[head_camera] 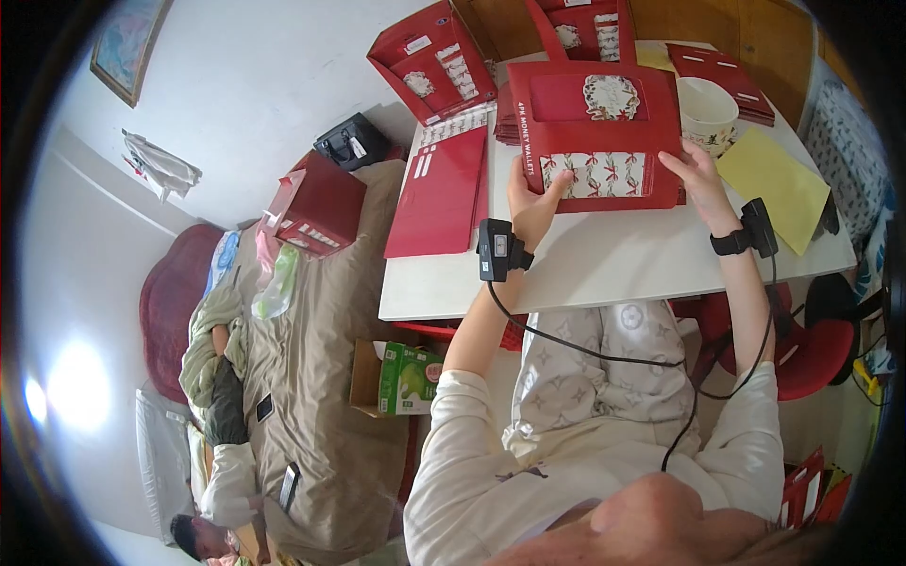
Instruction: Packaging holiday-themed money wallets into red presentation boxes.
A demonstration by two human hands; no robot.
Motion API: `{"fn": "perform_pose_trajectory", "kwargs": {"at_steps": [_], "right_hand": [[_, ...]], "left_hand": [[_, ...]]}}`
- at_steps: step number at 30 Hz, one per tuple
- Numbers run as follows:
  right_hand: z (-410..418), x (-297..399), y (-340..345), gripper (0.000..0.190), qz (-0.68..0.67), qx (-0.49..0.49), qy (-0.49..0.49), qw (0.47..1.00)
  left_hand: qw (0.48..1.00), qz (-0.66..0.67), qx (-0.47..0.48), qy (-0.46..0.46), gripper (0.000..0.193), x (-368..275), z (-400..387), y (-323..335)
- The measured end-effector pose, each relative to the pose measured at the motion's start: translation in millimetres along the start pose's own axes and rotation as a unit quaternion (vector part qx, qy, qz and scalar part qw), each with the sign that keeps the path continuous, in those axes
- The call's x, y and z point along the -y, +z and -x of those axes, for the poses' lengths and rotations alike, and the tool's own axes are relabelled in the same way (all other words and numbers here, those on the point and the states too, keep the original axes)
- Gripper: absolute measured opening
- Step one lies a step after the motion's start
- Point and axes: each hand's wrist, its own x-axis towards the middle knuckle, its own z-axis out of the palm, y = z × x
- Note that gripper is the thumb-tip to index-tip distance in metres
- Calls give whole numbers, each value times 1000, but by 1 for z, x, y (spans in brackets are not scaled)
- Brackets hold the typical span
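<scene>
A red cardboard package of money wallets (594, 138) is held up over the white table (439, 286). It has a wreath design in its upper window and a ribbon-patterned panel below. My left hand (539, 201) grips its lower left corner, thumb across the front over the patterned panel. At the right edge, my right hand (697, 177) holds the package with fingers partly hidden behind it. Flat red card sheets (439, 198) lie on the table left of my left hand. A stack of dark red pieces (507, 117) is partly covered by the package.
Red display boxes (432, 64) stand at the table's back. To the right are a white tub (704, 106), a yellow sheet (778, 185) and stacked red cards (722, 83). Black wrist devices (499, 247) trail a cable across my lap. Another person (226, 474) is on the bed (325, 354).
</scene>
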Motion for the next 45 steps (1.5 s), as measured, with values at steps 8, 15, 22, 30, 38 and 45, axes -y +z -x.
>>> {"fn": "perform_pose_trajectory", "kwargs": {"at_steps": [8,15,22,30,38,45], "right_hand": [[2,-6,7,35,154,-105,-77,979],[-2,-11,-3,31,100,-103,-88,986],[-6,-20,4,34,135,-134,-102,976],[-2,-17,11,54,265,-143,-147,942],[2,-16,15,55,292,-126,-142,937],[5,1,22,50,167,-134,-114,970]], "left_hand": [[998,-32,-48,27,35,-4,2,-3],[996,-56,-48,55,34,-1,1,0],[999,-47,4,3,37,1,4,9],[999,-49,17,-7,38,-3,4,6],[999,-40,-5,9,33,3,4,7],[997,-28,-62,40,27,13,3,1]]}}
